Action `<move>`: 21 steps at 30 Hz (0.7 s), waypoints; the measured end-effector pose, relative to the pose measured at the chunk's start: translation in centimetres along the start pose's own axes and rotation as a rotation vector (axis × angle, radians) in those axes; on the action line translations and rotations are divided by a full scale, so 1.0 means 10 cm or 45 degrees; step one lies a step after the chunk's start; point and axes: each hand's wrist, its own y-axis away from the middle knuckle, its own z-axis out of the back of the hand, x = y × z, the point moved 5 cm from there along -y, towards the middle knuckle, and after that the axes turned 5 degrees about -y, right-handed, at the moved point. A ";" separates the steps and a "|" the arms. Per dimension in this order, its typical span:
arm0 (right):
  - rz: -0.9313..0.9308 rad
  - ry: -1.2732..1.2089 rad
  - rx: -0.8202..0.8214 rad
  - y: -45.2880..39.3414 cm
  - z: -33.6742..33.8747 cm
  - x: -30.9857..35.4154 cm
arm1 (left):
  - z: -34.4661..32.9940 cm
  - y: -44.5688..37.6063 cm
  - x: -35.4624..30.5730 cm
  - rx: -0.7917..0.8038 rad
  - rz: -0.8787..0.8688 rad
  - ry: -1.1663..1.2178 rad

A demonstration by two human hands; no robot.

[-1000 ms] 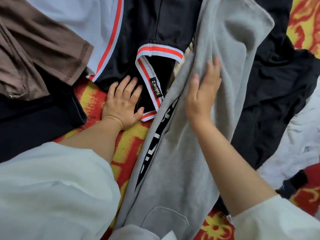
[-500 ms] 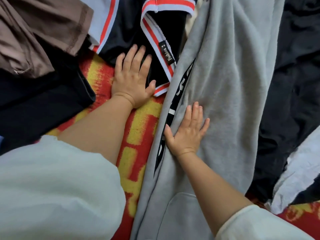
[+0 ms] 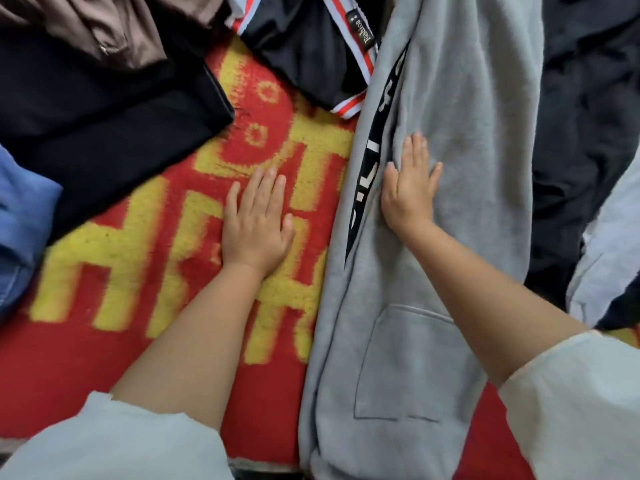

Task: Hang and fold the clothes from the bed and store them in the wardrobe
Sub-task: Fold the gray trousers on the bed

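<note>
Grey fleece trousers with a black lettered side stripe lie lengthwise on the bed, a back pocket near me. My right hand presses flat on them beside the stripe, fingers straight. My left hand rests flat on the red and yellow blanket, left of the trousers and apart from them. A black garment with red and white trim lies at the top, beside the trousers.
A folded black garment lies at the left with brown cloth above it and a blue piece at the left edge. Dark clothing and a pale grey piece lie to the right.
My left hand slid back off the trimmed black garment onto the bare blanket. My right hand stayed flat on the grey trousers, having moved down them from higher up a second ago.
</note>
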 end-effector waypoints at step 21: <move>-0.374 -0.600 -0.353 0.23 0.30 -0.24 | -0.09 0.44 0.15 -0.141 0.008 -0.026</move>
